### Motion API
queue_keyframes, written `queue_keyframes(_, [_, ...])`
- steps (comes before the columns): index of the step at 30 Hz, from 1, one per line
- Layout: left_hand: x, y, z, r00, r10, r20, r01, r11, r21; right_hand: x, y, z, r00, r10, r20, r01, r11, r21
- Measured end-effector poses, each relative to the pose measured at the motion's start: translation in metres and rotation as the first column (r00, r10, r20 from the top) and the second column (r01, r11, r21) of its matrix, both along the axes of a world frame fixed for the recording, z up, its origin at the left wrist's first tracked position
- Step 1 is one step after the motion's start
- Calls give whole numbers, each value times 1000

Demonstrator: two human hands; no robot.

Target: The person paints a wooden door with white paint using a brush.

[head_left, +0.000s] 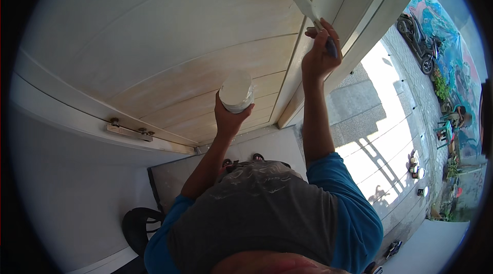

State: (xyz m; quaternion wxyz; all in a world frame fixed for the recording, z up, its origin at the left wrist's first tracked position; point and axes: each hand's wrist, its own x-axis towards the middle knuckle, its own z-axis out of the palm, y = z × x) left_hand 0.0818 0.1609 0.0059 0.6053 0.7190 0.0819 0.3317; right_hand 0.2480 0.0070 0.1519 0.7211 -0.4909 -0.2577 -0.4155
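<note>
My right hand is raised at the upper right, its fingers closed round the handle of a paintbrush. The brush's bristles, coated in white, meet the surface of a panelled wooden door near its right-hand border. Lower and to the left, my left hand grips a round tub of white paint from beneath and around its side. White covers the door's upper boards, while brownish wood shows through on the lower ones.
Metal hardware sticks out at the door's lower left edge. A dark rounded chair stands at the lower left. Outside on the right are a motorbike, several small cans, a seated person and a painted wall.
</note>
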Motion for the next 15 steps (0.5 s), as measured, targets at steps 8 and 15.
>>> queue_keyframes(8, [-42,37,-20,996,-12,-83,13,1000,5,-50,71,-9,956,206,208,-118,922,-368])
queue_keyframes(15, [-73,73,-27,994,-15,-111,15,1000,-5,7,0,-9,961,-277,14,277,961,-12])
